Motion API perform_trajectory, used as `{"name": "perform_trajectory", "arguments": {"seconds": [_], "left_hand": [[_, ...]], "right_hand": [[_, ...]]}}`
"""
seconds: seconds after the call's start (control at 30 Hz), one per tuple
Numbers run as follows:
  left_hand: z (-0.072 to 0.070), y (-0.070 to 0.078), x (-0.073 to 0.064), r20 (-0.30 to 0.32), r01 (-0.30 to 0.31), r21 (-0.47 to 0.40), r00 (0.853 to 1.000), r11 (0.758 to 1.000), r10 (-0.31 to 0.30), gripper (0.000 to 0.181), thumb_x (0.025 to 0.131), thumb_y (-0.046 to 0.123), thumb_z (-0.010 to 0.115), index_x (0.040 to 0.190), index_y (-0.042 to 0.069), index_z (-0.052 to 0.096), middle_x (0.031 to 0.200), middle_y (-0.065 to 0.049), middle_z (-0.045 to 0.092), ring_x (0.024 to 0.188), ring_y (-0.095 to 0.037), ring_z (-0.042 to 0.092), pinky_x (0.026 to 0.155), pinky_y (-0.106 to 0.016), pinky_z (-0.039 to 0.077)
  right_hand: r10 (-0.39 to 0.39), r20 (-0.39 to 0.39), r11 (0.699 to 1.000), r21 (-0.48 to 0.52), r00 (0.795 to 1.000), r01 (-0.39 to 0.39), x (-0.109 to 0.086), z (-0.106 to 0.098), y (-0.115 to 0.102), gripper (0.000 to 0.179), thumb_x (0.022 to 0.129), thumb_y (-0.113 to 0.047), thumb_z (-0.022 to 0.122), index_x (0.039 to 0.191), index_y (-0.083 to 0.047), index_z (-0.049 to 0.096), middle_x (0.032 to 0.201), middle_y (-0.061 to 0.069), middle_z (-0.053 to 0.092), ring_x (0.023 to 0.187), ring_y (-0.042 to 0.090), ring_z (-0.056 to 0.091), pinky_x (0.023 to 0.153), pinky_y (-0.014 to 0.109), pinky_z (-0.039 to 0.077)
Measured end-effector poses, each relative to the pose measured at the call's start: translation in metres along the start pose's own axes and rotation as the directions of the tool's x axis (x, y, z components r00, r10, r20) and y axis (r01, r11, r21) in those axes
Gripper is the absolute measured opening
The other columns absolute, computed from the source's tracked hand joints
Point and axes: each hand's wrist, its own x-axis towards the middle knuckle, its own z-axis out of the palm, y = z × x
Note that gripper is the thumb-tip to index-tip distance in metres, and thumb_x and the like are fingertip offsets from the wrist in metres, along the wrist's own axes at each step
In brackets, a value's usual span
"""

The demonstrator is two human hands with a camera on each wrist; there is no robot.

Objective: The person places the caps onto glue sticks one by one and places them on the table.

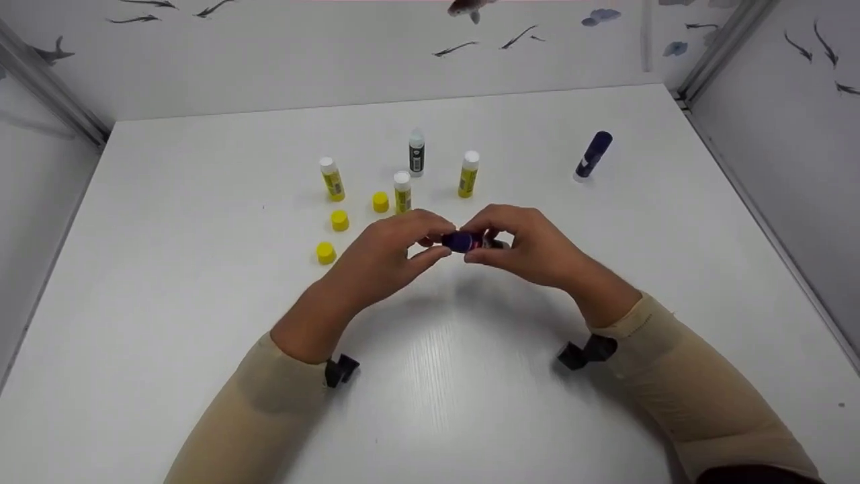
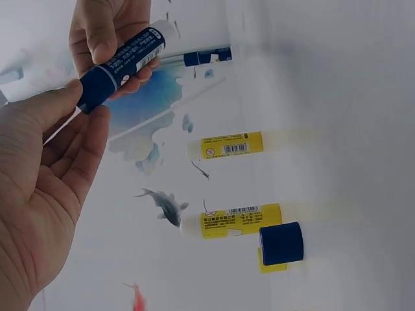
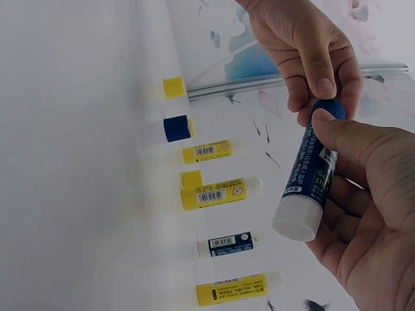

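A navy glue stick is held level between both hands, above the middle of the table. My left hand pinches its blue cap between thumb and fingers. Around the barrel, the right hand curls its fingers and thumb, with the white base poking out. The cap sits on the barrel in the left wrist view. Just beyond the left hand stands an uncapped yellow glue stick, its lower end partly covered by that hand.
Two more uncapped yellow glue sticks and an uncapped navy one stand behind. Yellow caps lie left. A loose blue cap shows in the wrist views. Far right stands a capped navy glue stick. Walls enclose the table.
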Motion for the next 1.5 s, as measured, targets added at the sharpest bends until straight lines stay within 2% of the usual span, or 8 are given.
{"name": "perform_trajectory", "arguments": {"seconds": [0.27, 0.5, 0.7, 0.9, 1.2, 1.37, 1.5], "left_hand": [[-0.011, 0.0, -0.008, -0.057, 0.042, 0.04, 0.998, 0.998, -0.04, 0.03, 0.096, 0.01, 0.074, 0.126, 0.009, 0.071, 0.12, -0.004, 0.074, 0.102, -0.016, 0.073, 0.092, -0.025, 0.06], [-0.023, -0.002, -0.019, -0.094, 0.134, 0.041, 0.987, 0.99, -0.13, 0.032, 0.097, 0.011, 0.074, 0.128, 0.008, 0.071, 0.123, -0.005, 0.072, 0.102, -0.018, 0.074, 0.091, -0.031, 0.061], [-0.029, -0.007, -0.026, -0.116, 0.142, 0.08, 0.984, 0.987, -0.132, 0.036, 0.096, 0.012, 0.075, 0.131, 0.008, 0.069, 0.126, -0.004, 0.072, 0.105, -0.019, 0.073, 0.089, -0.032, 0.061], [-0.036, -0.009, -0.034, -0.135, 0.198, 0.099, 0.974, 0.975, -0.184, 0.038, 0.095, 0.014, 0.077, 0.132, 0.014, 0.069, 0.128, 0.0, 0.071, 0.107, -0.017, 0.071, 0.084, -0.034, 0.06], [-0.043, -0.014, -0.044, -0.165, 0.212, 0.137, 0.968, 0.968, -0.189, 0.042, 0.094, 0.012, 0.078, 0.134, 0.01, 0.067, 0.13, -0.003, 0.07, 0.11, -0.019, 0.071, 0.092, -0.034, 0.061], [-0.047, -0.018, -0.047, -0.161, 0.25, 0.185, 0.962, 0.95, -0.222, 0.046, 0.093, 0.013, 0.079, 0.137, 0.012, 0.065, 0.133, -0.003, 0.068, 0.114, -0.02, 0.068, 0.096, -0.035, 0.06], [-0.051, -0.021, -0.047, -0.168, 0.316, 0.208, 0.944, 0.926, -0.284, 0.049, 0.094, 0.017, 0.079, 0.14, 0.013, 0.063, 0.137, -0.004, 0.066, 0.116, -0.022, 0.067, 0.098, -0.039, 0.06]], "right_hand": [[0.023, -0.015, 1.0, -0.003, 1.0, -0.023, 0.001, -0.001, -0.001, 0.027, 0.088, -0.013, 0.083, 0.114, -0.013, 0.074, 0.106, -0.002, 0.073, 0.091, 0.012, 0.064, 0.082, 0.026, 0.054], [0.025, -0.014, 1.0, 0.004, 1.0, -0.025, 0.001, -0.001, 0.0, 0.028, 0.088, -0.014, 0.084, 0.115, -0.012, 0.074, 0.107, 0.0, 0.074, 0.092, 0.013, 0.065, 0.083, 0.026, 0.054], [0.04, -0.029, 0.999, 0.003, 0.999, -0.04, 0.002, -0.001, 0.002, 0.029, 0.088, -0.014, 0.084, 0.116, -0.013, 0.074, 0.107, -0.001, 0.074, 0.093, 0.013, 0.064, 0.084, 0.028, 0.054], [0.066, -0.045, 0.998, 0.014, 0.997, -0.065, 0.002, -0.003, 0.003, 0.03, 0.088, -0.014, 0.084, 0.116, -0.014, 0.074, 0.109, -0.002, 0.073, 0.095, 0.013, 0.064, 0.081, 0.03, 0.053], [0.094, -0.053, 0.995, 0.016, 0.994, -0.094, 0.001, -0.004, 0.006, 0.031, 0.089, -0.014, 0.083, 0.118, -0.015, 0.074, 0.111, -0.002, 0.073, 0.096, 0.013, 0.064, 0.083, 0.024, 0.053], [0.119, -0.069, 0.993, 0.01, 0.991, -0.118, 0.001, -0.006, 0.009, 0.032, 0.09, -0.015, 0.083, 0.12, -0.017, 0.075, 0.11, -0.003, 0.073, 0.098, 0.012, 0.064, 0.083, 0.025, 0.053], [0.147, -0.085, 0.989, 0.008, 0.985, -0.147, 0.002, -0.008, 0.01, 0.032, 0.091, -0.015, 0.082, 0.122, -0.017, 0.074, 0.111, -0.003, 0.073, 0.1, 0.012, 0.064, 0.087, 0.024, 0.053]]}}
